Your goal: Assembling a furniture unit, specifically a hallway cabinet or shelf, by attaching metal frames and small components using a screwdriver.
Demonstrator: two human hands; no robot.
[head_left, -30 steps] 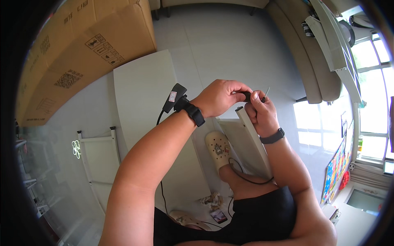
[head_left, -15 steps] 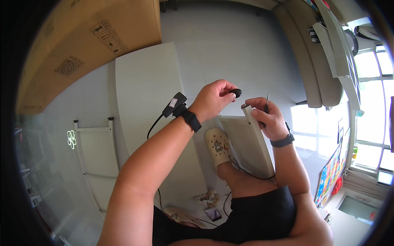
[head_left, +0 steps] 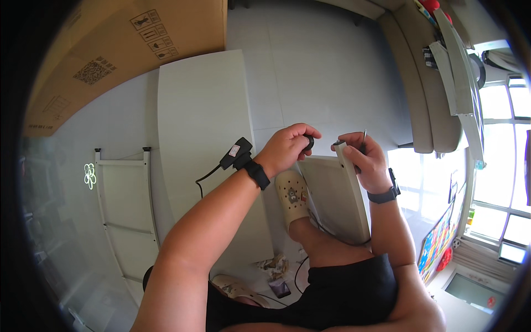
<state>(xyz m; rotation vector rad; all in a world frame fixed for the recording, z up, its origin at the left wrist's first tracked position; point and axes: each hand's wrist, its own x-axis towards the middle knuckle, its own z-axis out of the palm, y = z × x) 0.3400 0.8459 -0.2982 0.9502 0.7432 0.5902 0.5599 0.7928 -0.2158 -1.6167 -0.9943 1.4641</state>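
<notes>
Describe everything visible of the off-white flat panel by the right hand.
The off-white flat panel has a straight, narrow rail along its right side, seemingly painted metal, with a dark upper end and a small dark hole below. It stands tilted beside the cream perforated clog. The bare right hand grips the rail near its top.

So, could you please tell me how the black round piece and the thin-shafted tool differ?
The black round piece is compact, whereas the thin-shafted tool is slim and straight. The piece shows only black, while the tool has a dark handle and a paler shaft. The piece is in the left grip, the tool in the right grip. Both are held, and both are partly hidden.
</notes>
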